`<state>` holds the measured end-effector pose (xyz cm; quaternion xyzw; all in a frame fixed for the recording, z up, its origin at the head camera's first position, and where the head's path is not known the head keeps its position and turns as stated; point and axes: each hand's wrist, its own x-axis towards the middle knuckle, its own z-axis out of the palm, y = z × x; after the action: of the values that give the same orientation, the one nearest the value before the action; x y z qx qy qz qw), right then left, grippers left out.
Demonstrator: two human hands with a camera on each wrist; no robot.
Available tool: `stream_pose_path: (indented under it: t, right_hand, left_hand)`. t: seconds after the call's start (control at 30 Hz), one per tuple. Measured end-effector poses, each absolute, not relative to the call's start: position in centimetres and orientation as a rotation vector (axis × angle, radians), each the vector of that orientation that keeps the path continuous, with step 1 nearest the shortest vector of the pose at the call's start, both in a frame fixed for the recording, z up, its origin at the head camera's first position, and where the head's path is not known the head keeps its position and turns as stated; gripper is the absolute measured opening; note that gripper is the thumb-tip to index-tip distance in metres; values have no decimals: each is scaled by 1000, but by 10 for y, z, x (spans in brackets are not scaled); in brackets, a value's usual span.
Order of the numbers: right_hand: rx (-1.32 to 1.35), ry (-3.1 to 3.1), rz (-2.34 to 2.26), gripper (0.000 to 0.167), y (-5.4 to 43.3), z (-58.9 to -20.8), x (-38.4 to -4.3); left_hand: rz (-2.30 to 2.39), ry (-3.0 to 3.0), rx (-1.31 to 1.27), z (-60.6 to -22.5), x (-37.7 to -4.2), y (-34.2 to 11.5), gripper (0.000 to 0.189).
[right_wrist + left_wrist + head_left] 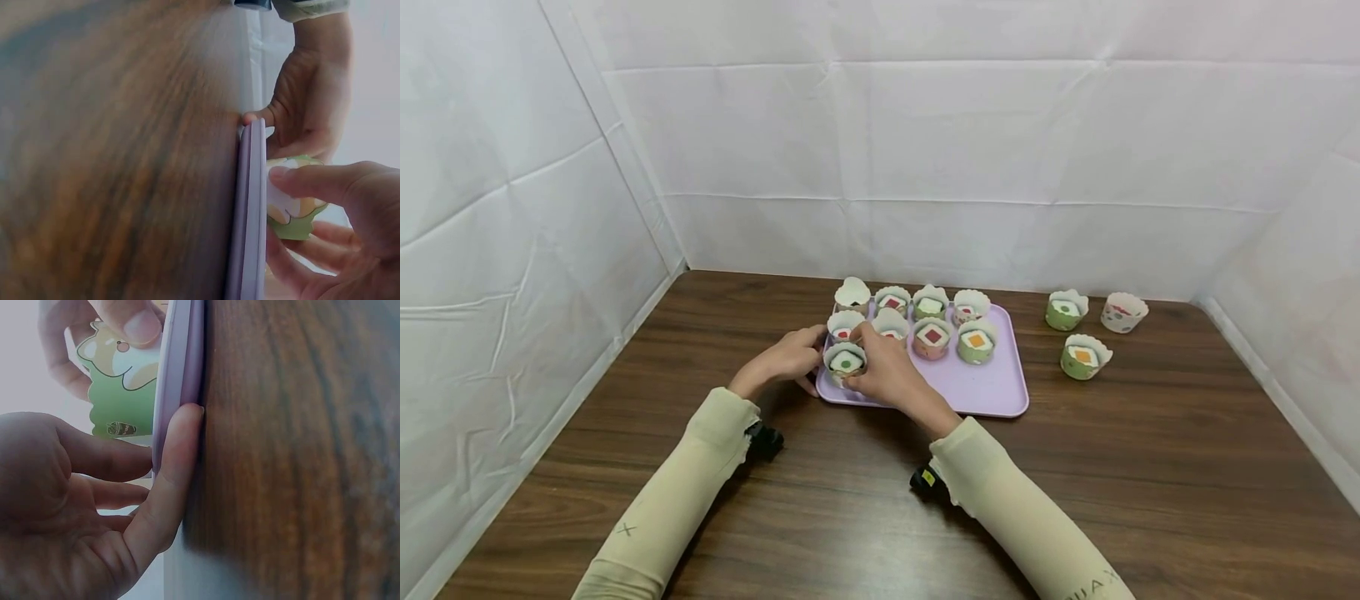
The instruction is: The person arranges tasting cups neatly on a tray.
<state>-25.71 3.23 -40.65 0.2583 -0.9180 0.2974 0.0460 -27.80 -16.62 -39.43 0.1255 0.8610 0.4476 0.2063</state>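
A lilac tray (985, 392) lies on the wooden table, bearing rows of paper baking cups. My right hand (887, 367) pinches a green paper baking cup (844, 364) at the tray's front left corner; white filling with a green dot shows inside it. In the right wrist view the thumb (294, 181) lies on the cup's animal print, with other fingers behind. My left hand (790, 354) grips the tray's left edge. The left wrist view has its thumb (178, 440) against the tray's outer side and another finger at the rim.
Off the tray to the right stand a green cup (1064, 315), a pink cup (1122, 319) and a green cup with an orange square (1081, 363). Behind and beside the table (820, 508) hang white sheets (925, 150).
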Motion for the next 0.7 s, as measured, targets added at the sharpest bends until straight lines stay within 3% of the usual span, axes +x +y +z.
stream_pose_path:
  t: [0.7]
  right_hand:
    - [739,-2862,947,57,34,-402,-255]
  left_hand:
    - [1244,2400,346,-396,-279,-166,60]
